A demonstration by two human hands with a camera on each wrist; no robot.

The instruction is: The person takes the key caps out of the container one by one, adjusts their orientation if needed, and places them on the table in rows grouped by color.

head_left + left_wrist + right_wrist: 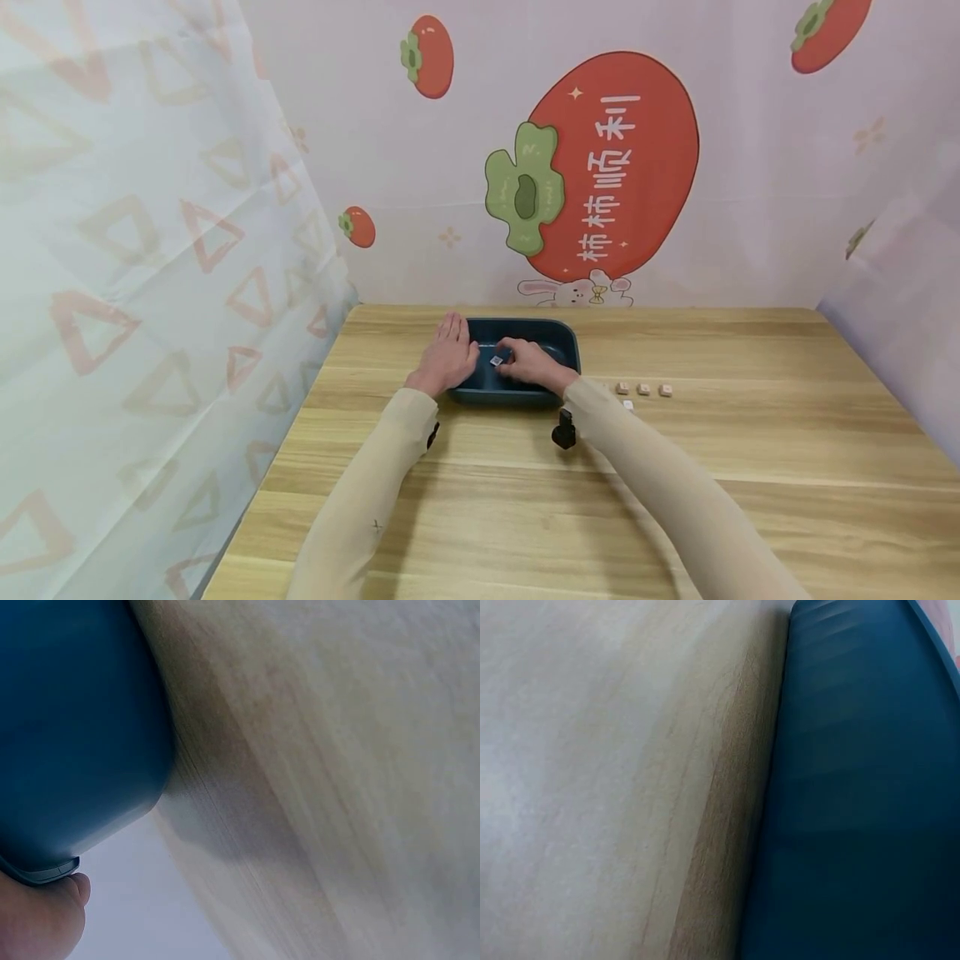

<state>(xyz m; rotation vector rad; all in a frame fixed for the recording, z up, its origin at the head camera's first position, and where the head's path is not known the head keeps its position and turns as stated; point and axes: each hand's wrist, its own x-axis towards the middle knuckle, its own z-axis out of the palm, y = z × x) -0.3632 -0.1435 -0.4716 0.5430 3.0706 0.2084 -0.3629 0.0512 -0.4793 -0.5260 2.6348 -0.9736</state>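
A dark blue rectangular bin [517,398] stands on the wooden table, its open top facing up. My left hand [447,357] lies along its left rim with the fingers straight. In the left wrist view, part of that hand [41,919] rests against the rim, beside the bin's outer wall [82,735]. Reaching over the near right side, my right hand [528,363] is inside the bin, thumb and index finger curved around a small white block [496,361] with a dark mark. The right wrist view holds only the bin's outer side [855,787] and the tabletop; the fingers are out of sight.
Right of the bin, small light blocks [644,389] lie in a short row, partly covered by the right sleeve. A white block [627,405] sits just nearer. The wooden table [480,517] meets patterned cloth walls behind and at both sides.
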